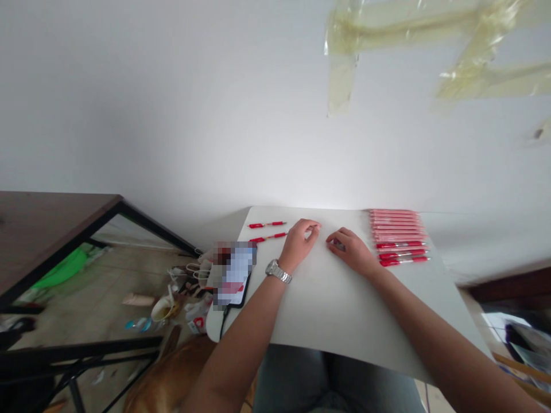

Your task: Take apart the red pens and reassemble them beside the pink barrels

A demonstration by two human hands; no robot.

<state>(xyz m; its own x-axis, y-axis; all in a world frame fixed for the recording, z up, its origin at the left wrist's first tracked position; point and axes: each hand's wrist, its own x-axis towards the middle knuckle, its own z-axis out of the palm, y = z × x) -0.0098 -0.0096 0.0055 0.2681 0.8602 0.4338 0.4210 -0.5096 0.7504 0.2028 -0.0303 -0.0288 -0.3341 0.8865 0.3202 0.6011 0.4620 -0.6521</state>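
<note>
My left hand (pixel 300 244), with a metal watch (pixel 279 271) on its wrist, is over the white table (pixel 327 310). Its thumb and fingers curl together in a pinch. Facing it across a small gap, my right hand (pixel 350 250) is also closed, thumb against fingers. Anything between either hand's fingertips is too small to make out. Two red pens (pixel 267 224) lie left of my left hand; the nearer one reaches close to it. To the right of my right hand lies a row of several pale pink pen-like sticks (pixel 395 221), with several red pens (pixel 404 261) at its near end.
A phone (pixel 239 275) with a cable rests at the table's left edge. The white wall (pixel 215 115) meets the table's far edge. At left is a dark-topped table (pixel 51 229); clutter and a white container (pixel 162 308) are on the floor. A brown animal-like shape (pixel 172 373) is below.
</note>
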